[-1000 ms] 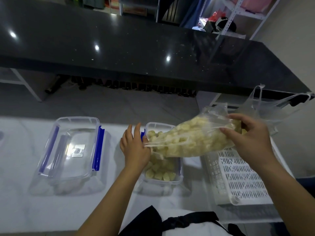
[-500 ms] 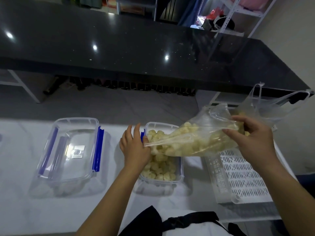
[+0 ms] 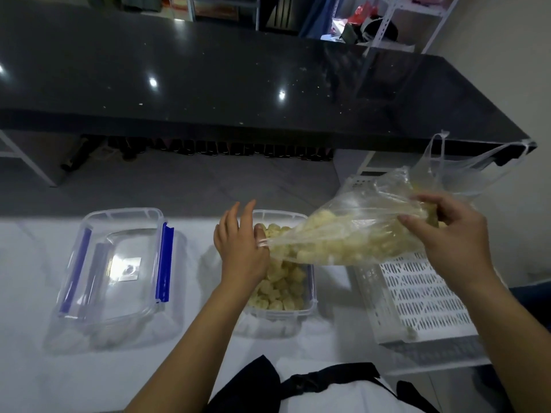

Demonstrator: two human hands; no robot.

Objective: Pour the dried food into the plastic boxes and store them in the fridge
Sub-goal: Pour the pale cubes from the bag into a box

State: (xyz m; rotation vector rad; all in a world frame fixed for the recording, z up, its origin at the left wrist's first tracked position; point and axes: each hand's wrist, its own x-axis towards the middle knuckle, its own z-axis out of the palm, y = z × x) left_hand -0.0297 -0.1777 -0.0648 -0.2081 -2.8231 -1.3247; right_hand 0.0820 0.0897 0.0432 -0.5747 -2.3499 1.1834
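Observation:
A clear plastic bag of pale yellow dried food pieces lies tilted over an open clear plastic box on the white counter. My left hand pinches the bag's mouth at the box's left rim, its other fingers straight. My right hand grips the bag's raised far end. Yellow pieces fill the box below the bag's mouth. A second clear box with blue clips stands to the left, a clear lid lying in it.
A white perforated plastic basket sits on the counter's right end, under the bag. A black countertop runs across behind, with grey floor between. A clear carrier bag hangs behind my right hand.
More pieces have slid from the bag into the box, and the pile there has grown. My right hand has lifted the bag's far end a little.

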